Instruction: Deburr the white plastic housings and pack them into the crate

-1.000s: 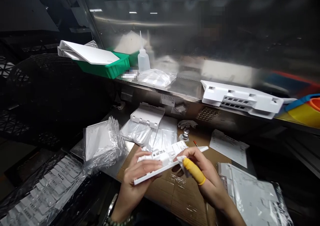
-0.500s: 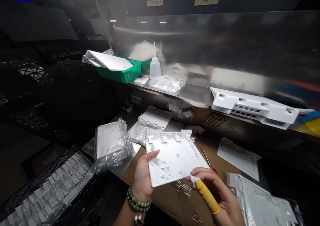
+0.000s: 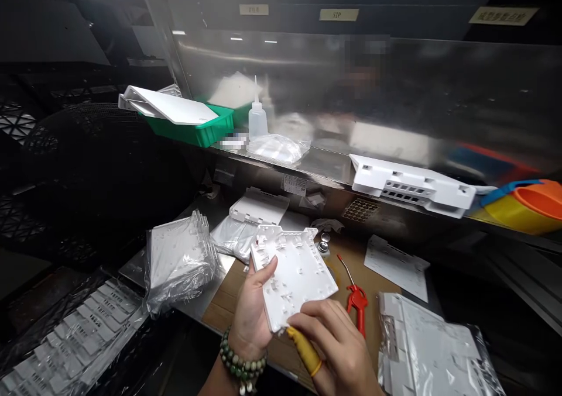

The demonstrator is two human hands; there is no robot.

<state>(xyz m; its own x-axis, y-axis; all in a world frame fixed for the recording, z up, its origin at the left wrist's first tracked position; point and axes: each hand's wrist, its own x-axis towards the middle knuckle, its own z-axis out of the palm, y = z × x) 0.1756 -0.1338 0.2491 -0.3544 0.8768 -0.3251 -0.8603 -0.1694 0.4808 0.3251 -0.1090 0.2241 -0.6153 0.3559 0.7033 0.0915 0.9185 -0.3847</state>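
Note:
A white plastic panel [image 3: 298, 267] with clips along its far edge is tilted above the brown cardboard. My left hand [image 3: 252, 311] grips its left side, thumb on the inner face, a beaded bracelet at the wrist. At the near edge my right hand [image 3: 331, 343], with a yellow cover on one finger, pinches something; a small white bit shows at the fingertips by the panel's near corner, but what it is cannot be made out. To the right lies a red air gun [image 3: 357, 308].
Bagged white panels stand at left [image 3: 175, 255] and lie at right [image 3: 434, 349]. A loose panel [image 3: 397, 267] is behind the right stack. The shelf holds a green bin [image 3: 193, 131], a bottle [image 3: 257, 120], a white housing [image 3: 413, 185] and a yellow-orange container [image 3: 522, 206].
My right hand has moved left along the panel's near edge towards its near left corner. The panel has turned and tilted. The view has shifted right, showing the whole red air gun.

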